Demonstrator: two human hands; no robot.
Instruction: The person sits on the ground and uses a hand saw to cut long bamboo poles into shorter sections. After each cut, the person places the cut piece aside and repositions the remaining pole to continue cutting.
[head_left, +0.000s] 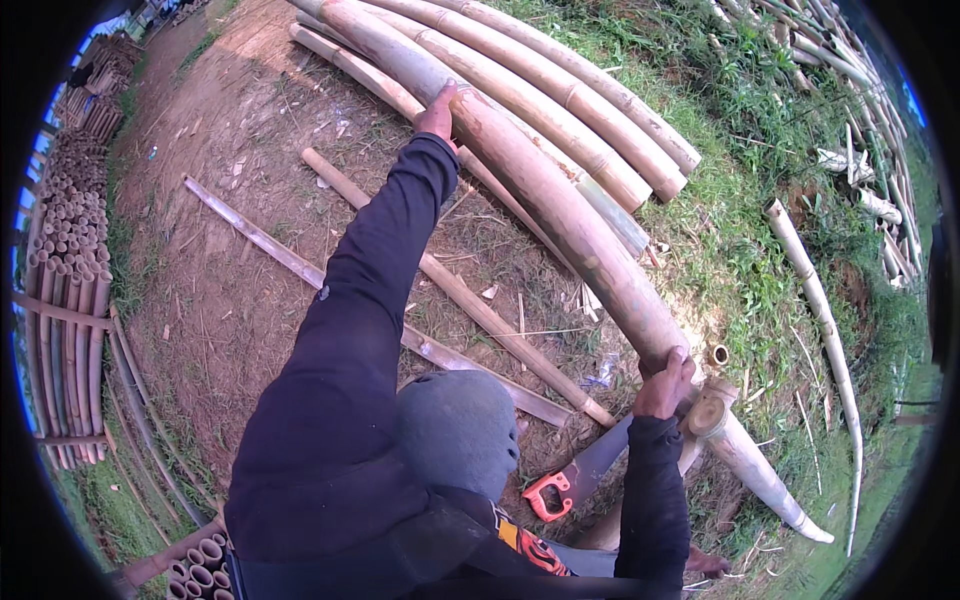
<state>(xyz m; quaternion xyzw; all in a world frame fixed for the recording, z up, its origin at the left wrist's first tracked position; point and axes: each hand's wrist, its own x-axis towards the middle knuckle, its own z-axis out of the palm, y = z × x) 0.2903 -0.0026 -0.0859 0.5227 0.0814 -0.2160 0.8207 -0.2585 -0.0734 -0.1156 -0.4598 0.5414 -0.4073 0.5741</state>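
A thick bamboo pole (560,212) runs slantwise from the far left down toward the near right. My left hand (438,114) grips its side farther up, thumb showing and the other fingers mostly hidden. At the near end, my right hand (665,384) is closed round the pole, fingers curled over the top. Just past that hand, a shorter bamboo piece (760,470) with a closed round end points to the lower right. A handsaw (595,465) with an orange handle lies beside my right forearm. A rounded grey cloth shape (455,430) sits between my arms.
Several thick bamboo poles (590,105) lie beyond the held one. A thin bamboo pole (475,305) and a split strip (265,240) cross the dirt. Stacked bamboo (70,300) stands at left. A long pole (825,330) lies in grass at right, near a short bamboo ring (719,355).
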